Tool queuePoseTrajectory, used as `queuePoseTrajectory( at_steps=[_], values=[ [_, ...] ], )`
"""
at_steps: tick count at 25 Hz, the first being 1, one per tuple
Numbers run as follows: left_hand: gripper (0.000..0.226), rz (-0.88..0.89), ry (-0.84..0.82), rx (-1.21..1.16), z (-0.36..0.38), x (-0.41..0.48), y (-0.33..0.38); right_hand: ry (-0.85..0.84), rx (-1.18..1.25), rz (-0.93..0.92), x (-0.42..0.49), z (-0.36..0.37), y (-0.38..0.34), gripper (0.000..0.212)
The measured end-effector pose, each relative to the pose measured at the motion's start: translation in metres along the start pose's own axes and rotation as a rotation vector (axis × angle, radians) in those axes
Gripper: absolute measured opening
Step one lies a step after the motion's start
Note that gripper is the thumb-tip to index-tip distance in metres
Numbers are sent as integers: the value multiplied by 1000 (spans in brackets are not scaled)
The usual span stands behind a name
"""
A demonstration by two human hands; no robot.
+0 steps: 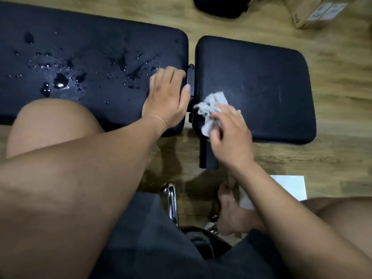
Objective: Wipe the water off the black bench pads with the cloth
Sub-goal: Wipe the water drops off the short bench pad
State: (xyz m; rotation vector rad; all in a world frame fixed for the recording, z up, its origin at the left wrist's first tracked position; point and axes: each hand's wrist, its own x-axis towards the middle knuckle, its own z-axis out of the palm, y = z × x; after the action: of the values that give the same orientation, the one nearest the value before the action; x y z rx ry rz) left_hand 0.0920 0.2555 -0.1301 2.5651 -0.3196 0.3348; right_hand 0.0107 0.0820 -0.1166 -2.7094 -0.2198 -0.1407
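I can't read a single word or number from my end. The only candidate is the cardboard box (pixel 314 11) at the far right corner of the floor. It carries pale labels on its top face and a small dark mark on its near side. All of it is too blurred and too small for me to make out a letter, brand or figure.

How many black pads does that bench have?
2. A long wet pad at left, under the left hand; a shorter pad at right, where the right hand holds the cloth. More may lie off-frame left.
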Motion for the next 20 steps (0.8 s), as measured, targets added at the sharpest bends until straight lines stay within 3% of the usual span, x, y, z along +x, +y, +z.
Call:
queuePoseTrajectory(
  at_steps=[3, 7, 9, 13, 15, 17, 20],
  values=[
    [36, -20, -23, 12, -2, 1, 1, -38, -162, 55, 21, 21, -27, 48],
    [35, -15, -16, 7, -3, 1, 3, -118, -305, -278, -13, 15, -4, 52],
    [34, -10, -7, -11, -2, 0, 0, -43, -268, -306, -38, 2, 34, 48],
    [33, -10, -9, -32, -3, 0, 3, 218, -219, 244, -53, -22, 94, 52],
    [33, -9, -23, -25, -4, 0, 4, 262, -172, 366, -49, -15, 76, 58],
    [32, -21, -32, -29, -5, 0, 4, 210, -127, 289, -42, 3, 34, 60],
    [30, -43, -38, -61, -7, 0, 6, 118, -109, 29, -29, 26, -19, 54]
  ],
)
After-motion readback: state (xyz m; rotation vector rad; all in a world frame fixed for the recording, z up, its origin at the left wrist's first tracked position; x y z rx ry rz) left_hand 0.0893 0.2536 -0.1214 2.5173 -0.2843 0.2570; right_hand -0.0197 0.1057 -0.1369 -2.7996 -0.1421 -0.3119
